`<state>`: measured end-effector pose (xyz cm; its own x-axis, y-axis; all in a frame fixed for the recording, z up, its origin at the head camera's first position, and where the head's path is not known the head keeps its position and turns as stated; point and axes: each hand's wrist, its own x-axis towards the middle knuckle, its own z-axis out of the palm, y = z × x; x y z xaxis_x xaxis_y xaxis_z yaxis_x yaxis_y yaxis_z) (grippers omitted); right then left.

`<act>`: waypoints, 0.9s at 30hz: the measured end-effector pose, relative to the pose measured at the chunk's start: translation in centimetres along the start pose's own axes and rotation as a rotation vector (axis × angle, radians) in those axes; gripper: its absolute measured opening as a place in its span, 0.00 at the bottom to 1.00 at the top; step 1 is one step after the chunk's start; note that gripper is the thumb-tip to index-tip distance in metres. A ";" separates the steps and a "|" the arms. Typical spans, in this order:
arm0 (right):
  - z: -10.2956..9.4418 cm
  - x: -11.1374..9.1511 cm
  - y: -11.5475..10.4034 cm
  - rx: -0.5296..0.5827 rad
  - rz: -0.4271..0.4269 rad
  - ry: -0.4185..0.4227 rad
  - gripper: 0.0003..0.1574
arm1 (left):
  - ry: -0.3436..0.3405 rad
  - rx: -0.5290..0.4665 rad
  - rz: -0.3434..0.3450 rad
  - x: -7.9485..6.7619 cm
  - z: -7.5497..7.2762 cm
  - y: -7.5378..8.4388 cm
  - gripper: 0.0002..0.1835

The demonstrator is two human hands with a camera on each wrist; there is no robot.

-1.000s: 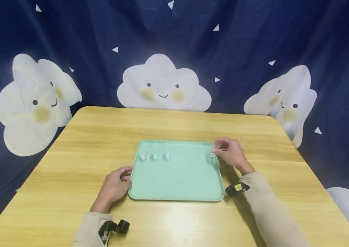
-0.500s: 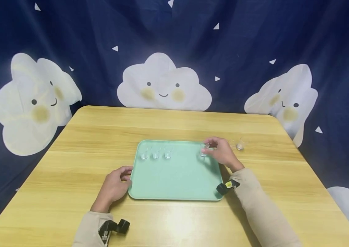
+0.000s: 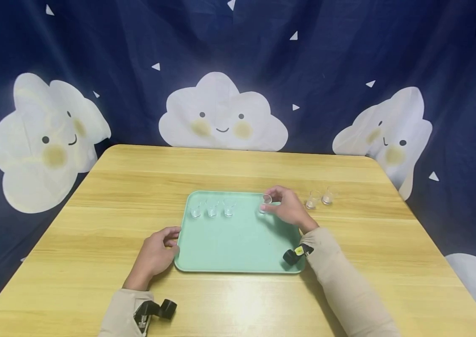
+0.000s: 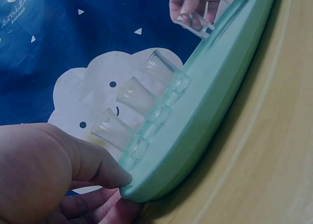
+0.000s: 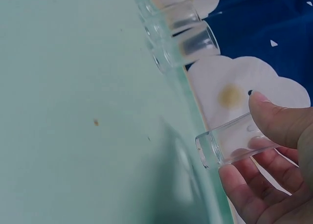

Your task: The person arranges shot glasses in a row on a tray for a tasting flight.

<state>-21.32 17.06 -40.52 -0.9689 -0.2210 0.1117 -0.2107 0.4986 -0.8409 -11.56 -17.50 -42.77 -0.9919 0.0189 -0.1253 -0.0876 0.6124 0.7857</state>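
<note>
My right hand [image 3: 286, 206] holds a small clear shot glass [image 5: 227, 138] between thumb and fingers, upright over the back right part of the mint green tray [image 3: 238, 248]. In the right wrist view the glass's thick base shows close over the tray. Three similar shot glasses [image 3: 196, 210] stand upright in a row along the tray's back left, also plain in the left wrist view as clear glasses [image 4: 139, 99]. At the tray's left edge, my left hand [image 3: 155, 252] grips the rim, its thumb [image 4: 105, 168] at the top and fingers below.
Two more clear shot glasses [image 3: 311, 201] stand on the wooden table [image 3: 238, 304] just right of the tray. A dark blue curtain [image 3: 318, 61] with smiling white clouds hangs behind the table. A small black camera [image 3: 292, 257] sits on each wrist.
My right hand has carried its shot glass leftward from the tray's right edge, toward the row of three. The two glasses on the table have come into view behind it. My left hand stays put.
</note>
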 end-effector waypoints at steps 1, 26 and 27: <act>0.2 0.1 -0.1 0.003 0.000 -0.001 0.20 | -0.001 -0.001 0.000 0.0 0.0 0.0 0.24; 3.5 1.2 -1.3 -0.014 -0.015 -0.050 0.25 | -0.002 -0.002 0.005 -0.1 0.0 -0.1 0.24; 3.6 1.2 -1.3 -0.013 -0.011 -0.055 0.25 | -0.003 0.000 0.002 -0.1 0.0 -0.1 0.24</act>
<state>-21.77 13.11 -41.22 -0.9579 -0.2723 0.0913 -0.2233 0.5063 -0.8330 -11.45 -17.56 -42.79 -0.9918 0.0228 -0.1254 -0.0853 0.6121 0.7862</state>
